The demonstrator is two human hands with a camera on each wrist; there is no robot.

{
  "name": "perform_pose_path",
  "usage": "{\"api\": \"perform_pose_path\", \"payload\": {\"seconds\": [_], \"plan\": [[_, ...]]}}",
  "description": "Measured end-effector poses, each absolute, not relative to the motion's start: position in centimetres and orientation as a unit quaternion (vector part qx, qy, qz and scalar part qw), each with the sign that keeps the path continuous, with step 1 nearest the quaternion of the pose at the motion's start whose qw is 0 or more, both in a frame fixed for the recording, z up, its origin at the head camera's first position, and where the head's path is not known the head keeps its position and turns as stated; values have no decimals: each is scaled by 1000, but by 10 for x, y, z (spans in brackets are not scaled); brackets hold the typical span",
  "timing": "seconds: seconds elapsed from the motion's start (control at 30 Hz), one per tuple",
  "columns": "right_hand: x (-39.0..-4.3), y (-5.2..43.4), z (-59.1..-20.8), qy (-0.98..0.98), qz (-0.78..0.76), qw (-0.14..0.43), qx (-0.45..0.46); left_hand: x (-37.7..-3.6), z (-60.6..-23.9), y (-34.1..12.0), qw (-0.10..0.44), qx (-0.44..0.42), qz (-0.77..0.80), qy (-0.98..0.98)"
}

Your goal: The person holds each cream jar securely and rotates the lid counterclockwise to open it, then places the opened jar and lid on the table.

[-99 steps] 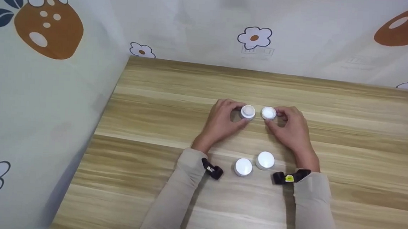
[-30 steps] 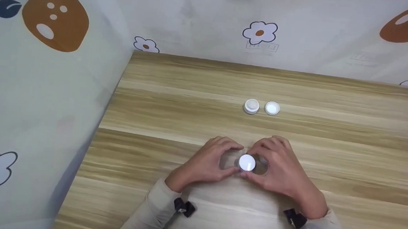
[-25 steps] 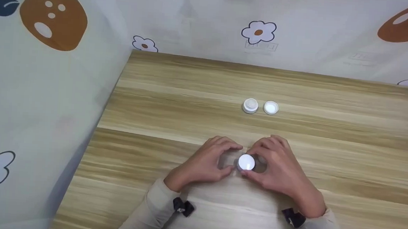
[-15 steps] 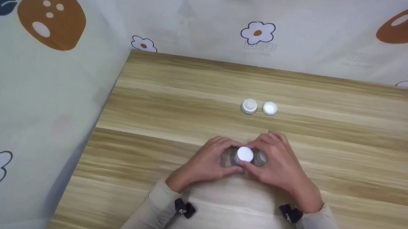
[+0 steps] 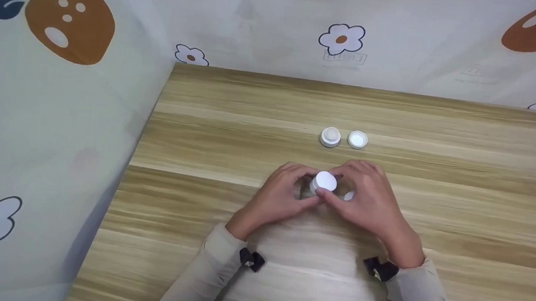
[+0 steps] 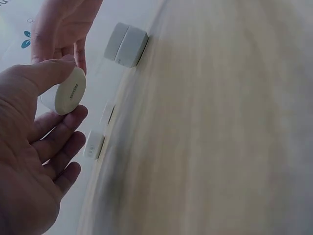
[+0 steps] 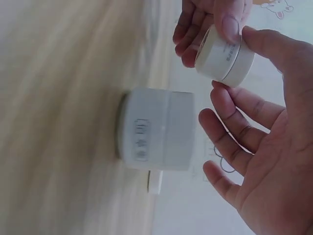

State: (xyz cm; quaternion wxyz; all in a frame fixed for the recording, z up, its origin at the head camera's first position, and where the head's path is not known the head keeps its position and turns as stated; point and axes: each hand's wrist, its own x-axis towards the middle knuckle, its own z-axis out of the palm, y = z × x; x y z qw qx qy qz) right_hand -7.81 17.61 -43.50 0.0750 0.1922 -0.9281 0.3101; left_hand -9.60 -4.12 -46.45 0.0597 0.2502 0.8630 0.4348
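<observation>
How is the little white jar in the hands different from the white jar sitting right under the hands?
The held jar is up off the table, pinched between the left hand and right hand; the resting jar stands on the wood, untouched. The held jar is tilted; the resting jar stands flat. Both are small, round, white and closed.

A small round white plastic jar [image 5: 324, 182], lid on, is held tilted off the wooden table between both hands' fingertips; a second white jar [image 7: 155, 129] apparently stands just beneath.
</observation>
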Motion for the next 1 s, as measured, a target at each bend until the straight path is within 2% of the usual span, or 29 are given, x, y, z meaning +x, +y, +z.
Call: {"api": "perform_pose_path", "payload": {"seconds": [0.3,0.47,1.0], "plan": [[-90,173,-424,-936,318,64,136,-110,-451,-37,52,238,439,865],[-94,174,-420,-938,322,77,103,-117,-444,-30,40,245,433,866],[-88,180,-415,-930,334,64,143,-116,-439,-32,71,258,469,841]]}}
